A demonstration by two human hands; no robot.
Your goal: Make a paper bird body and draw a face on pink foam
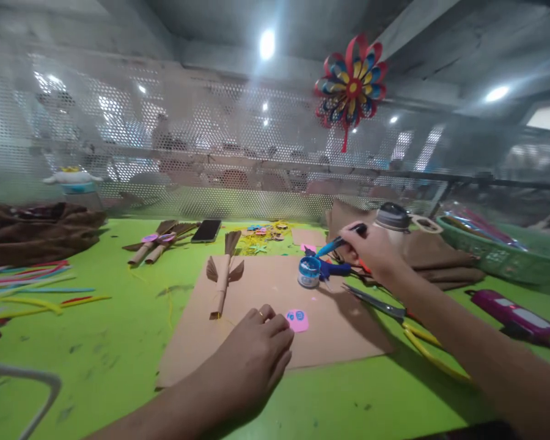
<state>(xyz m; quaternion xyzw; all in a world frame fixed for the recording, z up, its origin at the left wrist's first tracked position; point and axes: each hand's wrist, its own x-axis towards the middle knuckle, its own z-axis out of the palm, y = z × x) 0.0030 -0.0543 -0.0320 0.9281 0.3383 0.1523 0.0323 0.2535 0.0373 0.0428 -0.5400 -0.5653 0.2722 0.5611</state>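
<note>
While clamped on blue tool [333, 245], right hand [371, 247] beside small jar [308, 275]; left hand [256, 348], grip unclear, at pink card [301, 323].

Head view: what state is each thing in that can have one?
Jar: open, upright
Blue tool: held in right hand
Pink card: marked in blue
Scissors: lying down, partly hidden
Phone: lying flat, screen dark
Brown sheet: spread flat
Ceiling light: lit
Green basket: loaded
</note>
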